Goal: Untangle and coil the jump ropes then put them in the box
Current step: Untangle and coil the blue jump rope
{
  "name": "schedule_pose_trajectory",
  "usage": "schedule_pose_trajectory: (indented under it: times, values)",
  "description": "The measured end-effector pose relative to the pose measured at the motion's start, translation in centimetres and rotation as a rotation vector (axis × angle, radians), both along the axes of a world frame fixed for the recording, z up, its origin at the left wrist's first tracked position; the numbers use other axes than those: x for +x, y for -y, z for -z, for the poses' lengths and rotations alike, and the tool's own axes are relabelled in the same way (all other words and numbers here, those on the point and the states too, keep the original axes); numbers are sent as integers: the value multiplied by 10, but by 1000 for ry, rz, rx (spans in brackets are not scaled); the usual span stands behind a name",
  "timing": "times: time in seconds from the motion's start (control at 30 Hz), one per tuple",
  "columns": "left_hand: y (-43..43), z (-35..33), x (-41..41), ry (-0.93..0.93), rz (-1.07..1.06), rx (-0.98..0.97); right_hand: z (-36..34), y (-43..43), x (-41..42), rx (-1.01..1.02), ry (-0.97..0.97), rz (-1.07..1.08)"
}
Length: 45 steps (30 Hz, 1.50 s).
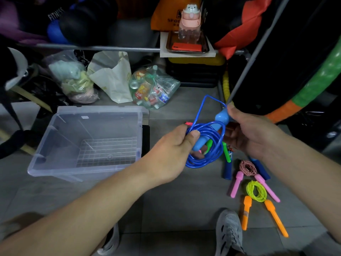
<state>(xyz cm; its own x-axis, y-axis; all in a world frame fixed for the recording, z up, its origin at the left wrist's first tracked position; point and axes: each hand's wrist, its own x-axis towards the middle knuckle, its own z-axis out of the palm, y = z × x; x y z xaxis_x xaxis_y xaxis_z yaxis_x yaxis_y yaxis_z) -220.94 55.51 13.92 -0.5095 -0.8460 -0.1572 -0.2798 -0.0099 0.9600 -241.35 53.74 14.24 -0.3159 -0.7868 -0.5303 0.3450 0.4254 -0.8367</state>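
A blue jump rope (204, 159) hangs in several loops between my hands, above the floor. My left hand (171, 150) pinches the coil at its upper left. My right hand (252, 133) grips the rope's light blue handle (222, 116), from which a loose length of cord loops upward. The clear plastic box (88, 145) stands to the left on the floor, nothing in it. On the floor at the right lie a coiled pink-handled rope (248, 168), a coiled yellow rope with orange handles (256, 191) and dark blue handles (227, 169).
Green handles (226, 152) lie under the blue coil. Plastic bags (153, 87) and a paper bag (112, 76) stand behind the box under a metal shelf rail. A pink bottle (190, 24) stands on a tray. A hoop (313, 85) leans at right. My shoes (228, 231) are at the bottom.
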Motion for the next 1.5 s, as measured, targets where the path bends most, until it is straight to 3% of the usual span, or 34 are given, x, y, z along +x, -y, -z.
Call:
schedule_pose_trajectory:
  times: [0.13,0.27,0.57,0.8,1.03,1.5]
  values:
    - [-1,1,3,93,40,-96,-4,0,-1,44,16,10]
    - [-1,0,2,108,53,-144,-5,-8,10,123,12,-178]
    - [7,1,3,76,10,-92,-13,-18,10,85,9,-466]
    - [17,1,3,88,-148,-103,-21,-31,4,-8,354,-814]
    - [15,3,-3,-39,-251,-31,-8,-47,54,11,43,-494]
    - [36,2,11,-5,-424,7,-48,-47,16,-64,311,-679]
